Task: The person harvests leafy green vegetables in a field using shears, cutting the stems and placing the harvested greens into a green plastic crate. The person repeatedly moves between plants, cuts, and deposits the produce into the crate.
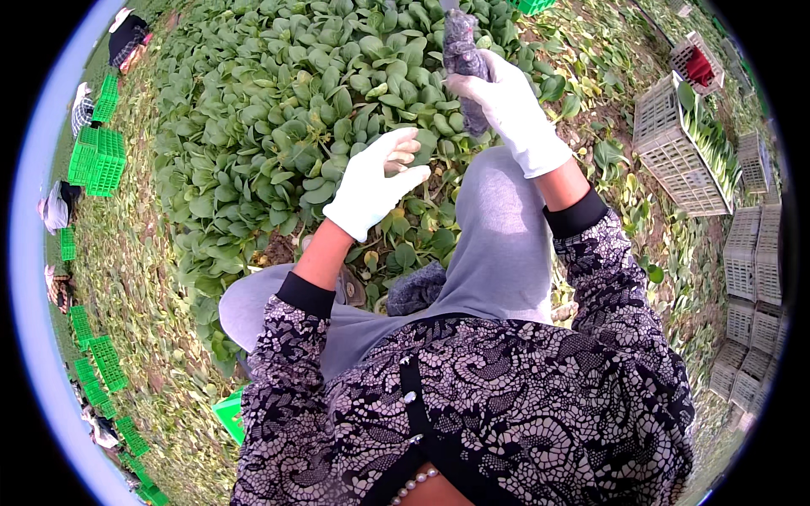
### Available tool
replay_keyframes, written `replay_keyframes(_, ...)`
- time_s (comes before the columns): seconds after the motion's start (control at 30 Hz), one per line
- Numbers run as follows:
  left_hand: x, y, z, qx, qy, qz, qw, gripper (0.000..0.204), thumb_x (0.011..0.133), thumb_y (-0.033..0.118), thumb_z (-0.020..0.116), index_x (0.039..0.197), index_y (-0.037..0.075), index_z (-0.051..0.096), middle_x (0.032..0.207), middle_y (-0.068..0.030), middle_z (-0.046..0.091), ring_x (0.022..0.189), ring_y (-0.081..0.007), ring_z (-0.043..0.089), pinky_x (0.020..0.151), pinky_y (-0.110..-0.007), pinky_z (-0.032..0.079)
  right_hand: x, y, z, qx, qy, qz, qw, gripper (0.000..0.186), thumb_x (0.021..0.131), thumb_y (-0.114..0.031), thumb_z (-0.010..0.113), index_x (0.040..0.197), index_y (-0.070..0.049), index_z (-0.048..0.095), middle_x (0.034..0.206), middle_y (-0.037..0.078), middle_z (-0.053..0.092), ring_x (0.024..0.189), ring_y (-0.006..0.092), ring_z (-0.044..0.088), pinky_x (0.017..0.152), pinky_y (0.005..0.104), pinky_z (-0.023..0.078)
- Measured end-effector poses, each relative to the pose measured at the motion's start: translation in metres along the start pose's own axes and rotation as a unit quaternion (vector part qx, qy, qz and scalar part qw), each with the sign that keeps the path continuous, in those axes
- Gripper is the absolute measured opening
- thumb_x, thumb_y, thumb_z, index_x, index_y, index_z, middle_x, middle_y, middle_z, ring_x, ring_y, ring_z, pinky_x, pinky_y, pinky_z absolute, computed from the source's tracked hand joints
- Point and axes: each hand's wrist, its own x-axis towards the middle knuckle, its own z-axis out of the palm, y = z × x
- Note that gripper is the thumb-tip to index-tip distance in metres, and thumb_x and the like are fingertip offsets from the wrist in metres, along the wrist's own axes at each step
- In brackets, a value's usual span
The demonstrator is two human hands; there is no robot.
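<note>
My left hand (pixel 371 181), in a white glove, hovers over the near edge of the leafy green plants (pixel 270 110). Its thumb and fingers are apart and nothing is between them. At the upper middle, my right hand (pixel 510 110), also gloved in white, is closed around a tool with a grey cloth-wrapped handle (pixel 462 51). The handle stands roughly upright in the picture, and a sliver of pale, blade-like metal shows above the wrapping at the top edge. The rest of the tool is cut off by the frame.
My bent knees flank a grey fuzzy bundle (pixel 415 288). On the right stand a pale crate of leafy greens (pixel 675 143) and stacked pale crates (pixel 742 253). Green crates (pixel 99 160) and several people line the far left. Trimmed leaves (pixel 160 337) litter the ground.
</note>
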Motion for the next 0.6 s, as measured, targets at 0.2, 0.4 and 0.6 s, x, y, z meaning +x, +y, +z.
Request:
replay_keyframes(0.2, 0.069, -0.112, 0.074, 0.195, -0.065, 0.001, 0.979, 0.009, 0.083, 0.010, 0.076, 0.083, 0.005, 0.069, 0.103, -0.0109, 0.073, 0.089, -0.0240, 0.071, 0.079, -0.035, 0.056, -0.054, 0.212, -0.139, -0.105, 0.057, 0.346, 0.931, 0.032, 0.078, -0.018, 0.067, 0.102, 0.002, 0.062, 0.080, 0.010, 0.066, 0.070, 0.0175, 0.064, 0.067, 0.0325, 0.052)
replay_keyframes(0.4, 0.163, -0.152, 0.174, 0.363, -0.275, 0.131, 0.881, 0.017, 0.084, 0.022, 0.070, 0.095, 0.009, 0.067, 0.112, -0.0100, 0.066, 0.105, -0.0303, 0.063, 0.093, -0.041, 0.050, -0.107, 0.356, -0.118, -0.241, -0.014, 0.402, 0.883, 0.042, 0.079, -0.029, 0.065, 0.095, 0.009, 0.063, 0.094, 0.037, 0.066, 0.096, 0.0509, 0.065, 0.086, 0.0485, 0.052)
replay_keyframes(0.6, 0.255, -0.209, 0.252, 0.496, -0.276, 0.294, 0.769, 0.036, 0.086, 0.016, 0.061, 0.119, 0.003, 0.065, 0.132, -0.0171, 0.059, 0.131, -0.0359, 0.049, 0.114, -0.047, 0.035, -0.104, 0.398, -0.100, -0.251, 0.036, 0.483, 0.839, 0.044, 0.080, -0.031, 0.065, 0.099, 0.009, 0.065, 0.095, 0.037, 0.067, 0.098, 0.0509, 0.066, 0.089, 0.0485, 0.053)
